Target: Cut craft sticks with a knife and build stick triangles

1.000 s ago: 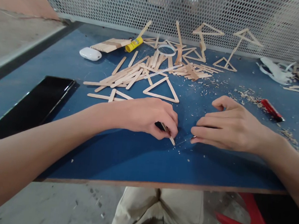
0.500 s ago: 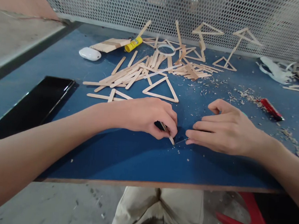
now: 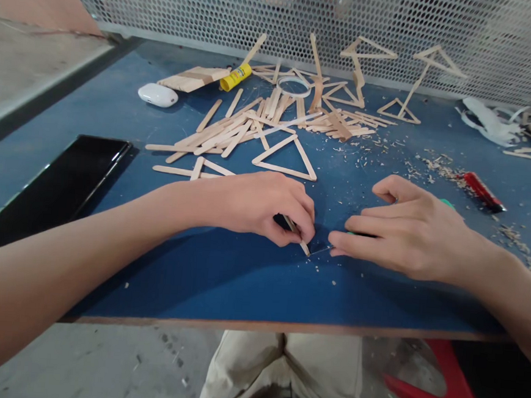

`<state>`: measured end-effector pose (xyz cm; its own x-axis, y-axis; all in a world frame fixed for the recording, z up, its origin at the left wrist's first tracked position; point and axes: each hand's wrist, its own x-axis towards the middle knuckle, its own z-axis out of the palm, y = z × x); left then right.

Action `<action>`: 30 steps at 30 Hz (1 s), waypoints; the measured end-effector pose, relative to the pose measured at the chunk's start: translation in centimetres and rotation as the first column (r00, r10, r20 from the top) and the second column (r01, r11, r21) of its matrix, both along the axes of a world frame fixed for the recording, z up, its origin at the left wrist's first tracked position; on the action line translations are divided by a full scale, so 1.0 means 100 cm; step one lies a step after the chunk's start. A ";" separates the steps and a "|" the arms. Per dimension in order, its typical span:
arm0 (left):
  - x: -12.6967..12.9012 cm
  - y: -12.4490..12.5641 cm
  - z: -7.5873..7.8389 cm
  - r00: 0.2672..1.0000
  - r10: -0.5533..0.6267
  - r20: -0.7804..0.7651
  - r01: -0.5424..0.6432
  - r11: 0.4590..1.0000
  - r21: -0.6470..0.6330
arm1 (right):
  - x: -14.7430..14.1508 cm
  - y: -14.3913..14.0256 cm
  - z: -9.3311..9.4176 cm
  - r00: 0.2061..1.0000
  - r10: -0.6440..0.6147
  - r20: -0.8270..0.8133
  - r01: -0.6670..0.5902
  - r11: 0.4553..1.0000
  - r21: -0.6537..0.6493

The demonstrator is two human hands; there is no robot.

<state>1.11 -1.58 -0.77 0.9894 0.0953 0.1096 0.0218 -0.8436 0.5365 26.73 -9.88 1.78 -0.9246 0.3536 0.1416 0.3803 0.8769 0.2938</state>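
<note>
Both forearms bare, no sleeves, no watch or rings visible on left hand or right hand. Light beige trousers show below the bench's near edge.

The left hand is pinching a thin wooden craft stick against the blue tabletop while the right hand is pressing a green-handled blade at its tip.

Bright, even daylight from above; soft shadows under both forearms on the bench. Sharp in the middle, stretched and bowed toward the edges.
</note>
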 end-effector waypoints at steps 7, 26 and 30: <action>0.000 0.000 0.001 1.000 -0.006 -0.009 0.005 1.000 -0.010 | 0.004 0.000 0.001 1.000 -0.005 -0.005 0.005 0.999 0.031; 0.000 -0.004 0.005 0.876 0.448 0.181 -0.478 0.749 0.458 | 0.065 0.062 -0.011 0.725 -0.663 -0.189 0.660 0.746 -0.085; -0.001 -0.005 0.008 0.778 0.563 0.278 -0.623 0.636 0.455 | 0.017 0.001 0.006 0.745 -0.635 -0.204 0.615 0.773 -0.158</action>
